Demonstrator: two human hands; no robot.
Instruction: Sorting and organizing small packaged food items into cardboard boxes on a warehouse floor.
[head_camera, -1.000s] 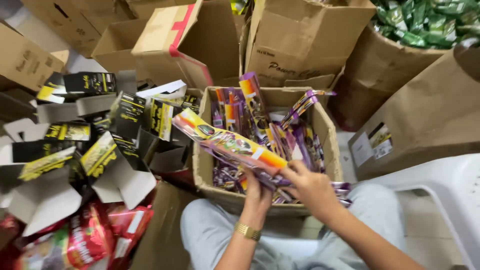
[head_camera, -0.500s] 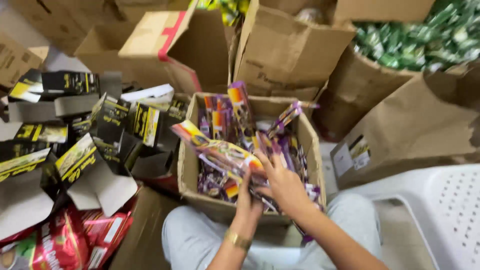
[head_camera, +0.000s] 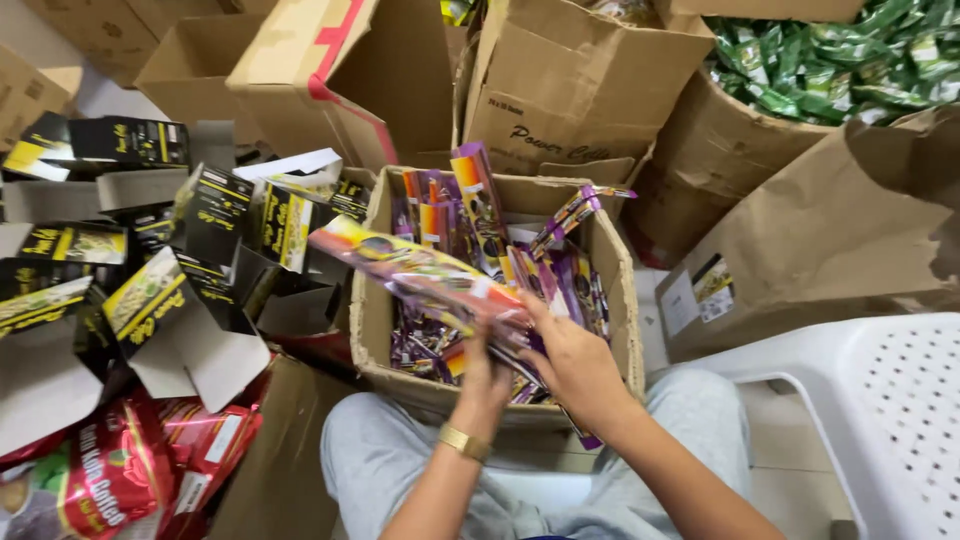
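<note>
I watched both hands meet over the open cardboard box (head_camera: 372, 300) that sat on the person's lap. The left hand (head_camera: 487, 372), with a gold watch (head_camera: 462, 442) at its wrist, and the right hand (head_camera: 575, 362) were closed together on one end of a bundle of purple and orange sachets (head_camera: 420, 272). The bundle stuck out toward the box's left wall, slightly raised above the loose sachets (head_camera: 560, 275) packed inside.

Compared with a second earlier, the bundle had come lower and closer to the box, and the hands had drawn nearer to the front rim; the view had also tipped downward, so the knees in pale trousers (head_camera: 385, 450) showed more. I judged that the bundle was being squared up or gathered in the grip, not yet set down.

To the left of the box lay a heap of flattened black and yellow cartons (head_camera: 150, 290), with red packets (head_camera: 115, 480) at the lower left corner. Behind stood larger brown boxes (head_camera: 560, 90), one brown bag of green packets (head_camera: 850, 55) at the upper right, and a white plastic stool (head_camera: 880, 410) on the right.
</note>
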